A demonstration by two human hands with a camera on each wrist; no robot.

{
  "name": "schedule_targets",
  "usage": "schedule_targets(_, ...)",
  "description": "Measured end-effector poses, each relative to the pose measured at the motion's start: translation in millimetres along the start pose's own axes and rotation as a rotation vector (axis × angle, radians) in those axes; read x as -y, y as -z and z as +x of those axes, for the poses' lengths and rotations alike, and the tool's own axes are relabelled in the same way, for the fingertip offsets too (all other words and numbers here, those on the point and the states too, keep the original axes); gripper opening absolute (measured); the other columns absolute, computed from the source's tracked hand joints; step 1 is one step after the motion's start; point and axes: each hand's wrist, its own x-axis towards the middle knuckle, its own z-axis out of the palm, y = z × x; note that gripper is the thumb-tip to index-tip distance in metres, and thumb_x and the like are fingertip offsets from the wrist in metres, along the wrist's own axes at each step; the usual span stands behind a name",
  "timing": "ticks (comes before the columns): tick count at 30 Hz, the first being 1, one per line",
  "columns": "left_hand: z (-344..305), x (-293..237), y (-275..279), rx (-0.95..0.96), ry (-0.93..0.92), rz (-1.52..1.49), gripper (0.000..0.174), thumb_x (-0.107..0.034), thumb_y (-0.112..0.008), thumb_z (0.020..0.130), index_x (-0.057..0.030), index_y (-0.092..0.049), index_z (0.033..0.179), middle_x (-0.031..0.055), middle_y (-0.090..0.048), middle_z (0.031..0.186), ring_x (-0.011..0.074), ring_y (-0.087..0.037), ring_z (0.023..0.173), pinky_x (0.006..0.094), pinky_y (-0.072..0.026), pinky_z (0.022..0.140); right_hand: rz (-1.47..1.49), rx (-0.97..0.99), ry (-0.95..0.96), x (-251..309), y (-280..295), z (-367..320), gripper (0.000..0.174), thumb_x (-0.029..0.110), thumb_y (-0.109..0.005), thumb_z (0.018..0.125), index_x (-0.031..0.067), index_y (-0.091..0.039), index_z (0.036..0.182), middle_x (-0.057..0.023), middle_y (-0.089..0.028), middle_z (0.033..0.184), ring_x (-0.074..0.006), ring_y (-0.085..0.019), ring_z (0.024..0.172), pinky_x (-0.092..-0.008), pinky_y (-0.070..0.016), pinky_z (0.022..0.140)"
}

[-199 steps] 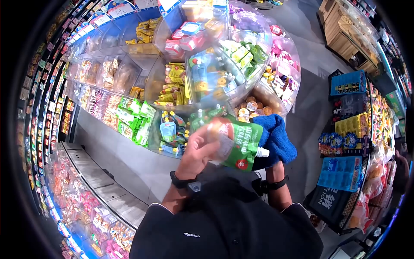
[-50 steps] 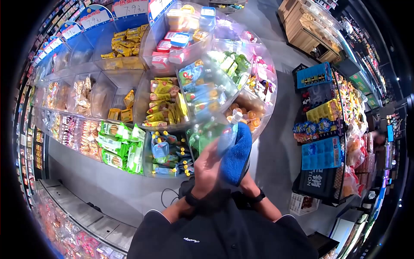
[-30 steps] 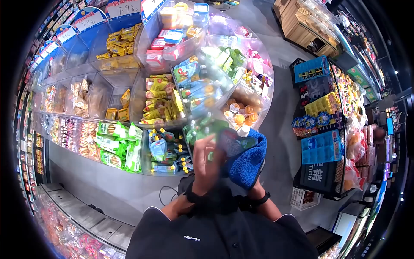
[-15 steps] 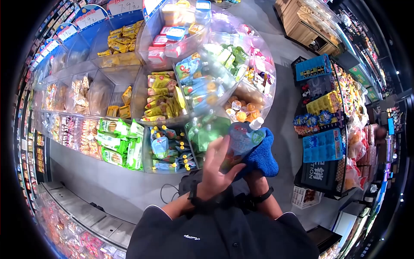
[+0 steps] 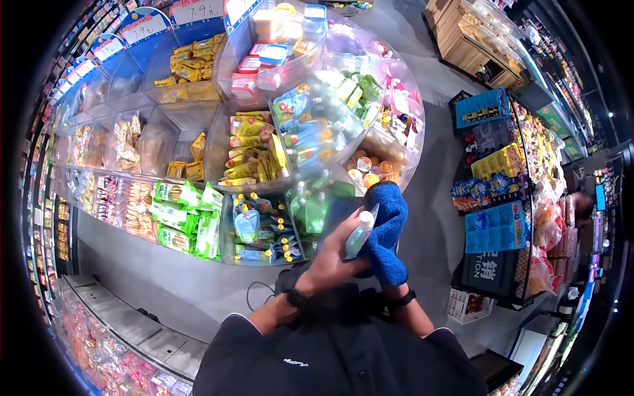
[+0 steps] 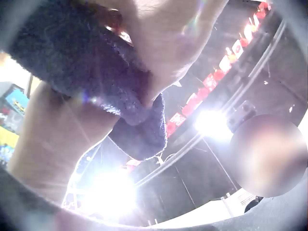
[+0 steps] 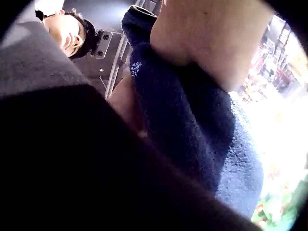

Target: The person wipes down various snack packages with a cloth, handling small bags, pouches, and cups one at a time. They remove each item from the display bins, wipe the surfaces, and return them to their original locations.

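Note:
In the head view the left hand [image 5: 331, 261] grips a clear-blue spouted pouch with a white cap [image 5: 366, 222], seen nearly edge-on. Against the pouch's right side lies a fluffy blue cloth [image 5: 388, 231], which the right hand [image 5: 394, 290] holds; the cloth hides most of its fingers. The left wrist view shows the cloth [image 6: 72, 57] bunched between the left hand [image 6: 168, 38] and the right wrist. Dark folds of cloth [image 7: 192, 130] hang below the right hand [image 7: 207, 38] in the right wrist view.
A round tiered display of clear bins [image 5: 178, 122] with packaged snacks stands in front. Green pouches [image 5: 310, 211] fill the bin nearest the hands. To the right is a rack with blue trays [image 5: 494, 228]; a grey ledge [image 5: 125, 310] runs at lower left.
Since half a second ago the pouch has turned from its broad face to its edge, its cap moving left and down. The cloth has shifted up and left and stands more upright.

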Motion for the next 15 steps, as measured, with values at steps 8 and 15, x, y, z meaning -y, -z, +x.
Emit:
schedule_targets(8,1,4,21,-0.020,0.335,-0.096,0.053,-0.013,-0.061,0.091,-0.0028,-0.038,0.138,0.0063,-0.054,0.124,0.0145,-0.051,0.112,0.0291,-0.0408,0.096,-0.222,-0.096,-0.090,-35,31,-5,0.024,0.012,-0.064,0.086,0.0016,-0.055,0.106,-0.0061,-0.059,0.101,-0.0157,-0.058,0.092,-0.0276,-0.0461,0.082)
schedule_targets(15,37,55,81,-0.338,0.103,0.150,0.046,-0.011,-0.051,0.093,-0.0025,-0.038,0.136,0.0092,-0.053,0.126,0.0192,-0.053,0.113,0.0302,-0.0452,0.092,0.142,-0.352,-0.121,-64,85,-22,0.019,0.002,-0.063,0.085,0.0042,-0.050,0.099,-0.0038,-0.054,0.094,-0.0160,-0.058,0.087,-0.0322,-0.0499,0.088)
